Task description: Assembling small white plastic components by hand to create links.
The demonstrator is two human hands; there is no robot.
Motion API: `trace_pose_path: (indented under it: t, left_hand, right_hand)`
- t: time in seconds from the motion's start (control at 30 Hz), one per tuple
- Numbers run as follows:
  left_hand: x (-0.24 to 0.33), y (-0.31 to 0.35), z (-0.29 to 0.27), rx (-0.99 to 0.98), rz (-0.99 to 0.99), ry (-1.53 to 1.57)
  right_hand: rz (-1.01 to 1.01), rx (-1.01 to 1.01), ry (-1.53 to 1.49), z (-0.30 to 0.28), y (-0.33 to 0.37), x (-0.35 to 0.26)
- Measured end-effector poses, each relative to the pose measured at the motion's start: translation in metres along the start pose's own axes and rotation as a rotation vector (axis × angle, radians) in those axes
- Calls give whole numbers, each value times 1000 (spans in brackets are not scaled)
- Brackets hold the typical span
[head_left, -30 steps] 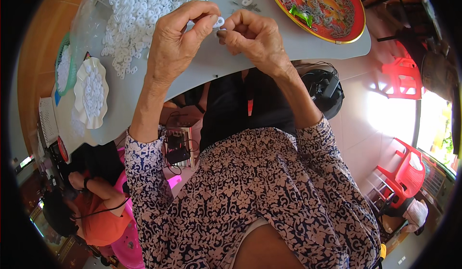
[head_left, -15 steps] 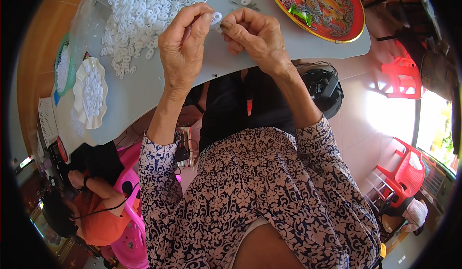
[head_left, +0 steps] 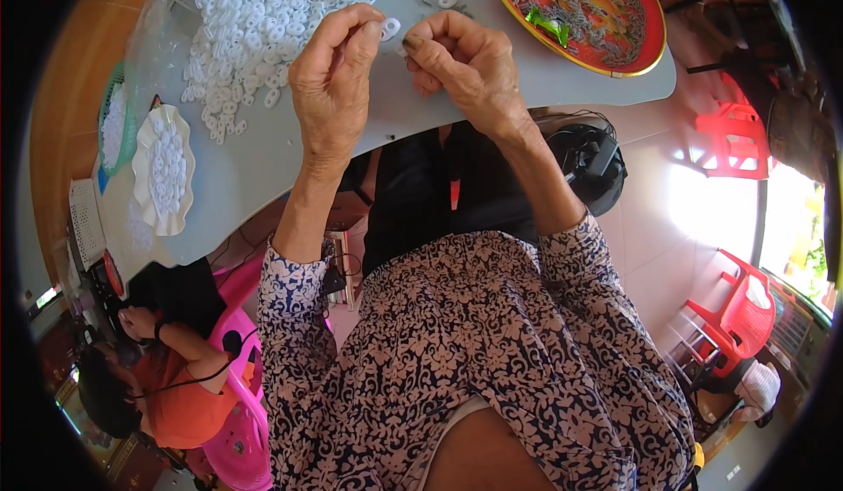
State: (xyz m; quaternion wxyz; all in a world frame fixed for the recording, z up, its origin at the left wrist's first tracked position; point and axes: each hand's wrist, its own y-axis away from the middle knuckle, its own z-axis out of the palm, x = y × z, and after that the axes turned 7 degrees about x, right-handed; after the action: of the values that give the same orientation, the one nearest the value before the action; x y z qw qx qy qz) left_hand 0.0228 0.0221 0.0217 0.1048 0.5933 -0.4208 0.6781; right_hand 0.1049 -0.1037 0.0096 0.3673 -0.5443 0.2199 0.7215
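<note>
Between thumb and forefinger, my left hand (head_left: 332, 96) pinches a small white oval plastic piece (head_left: 390, 28) with holes in it. My right hand (head_left: 474, 69) is close beside it on the right, thumb pressed to curled fingers; whatever sits in that pinch is too small to name. A narrow gap separates the two hands above the table's near edge. Behind my left hand spreads a large heap of similar white pieces (head_left: 246, 43). Beyond my right hand lies a round red tray (head_left: 652, 34) with many small grey metal bits and a green wrapper (head_left: 549, 27).
On the left of the grey table (head_left: 241, 170) are a scalloped cream dish (head_left: 146, 170) of white pieces and a green basket (head_left: 117, 83). A person in orange (head_left: 180, 403) sits by a pink chair (head_left: 233, 443) at lower left. Red plastic chairs (head_left: 742, 315) stand at right.
The white piece in my left hand has tipped slightly and shifted a little to the left. My right hand has hardly moved. The other person's hand at lower left has shifted slightly.
</note>
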Motion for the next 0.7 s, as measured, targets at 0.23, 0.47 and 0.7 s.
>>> trace_pose_path:
  t: [0.23,0.47,0.7]
  left_hand:
    - [0,-3,1,-48,301,-250]
    - [6,-1,-1,-40,-3,-102]
    - [8,8,-4,-140,-153,-138]
  right_hand:
    - [24,-5,-34,-1,0,0]
    - [11,-9,-32,-2,-1,2]
    - [2,-11,-25,-1,-1,1]
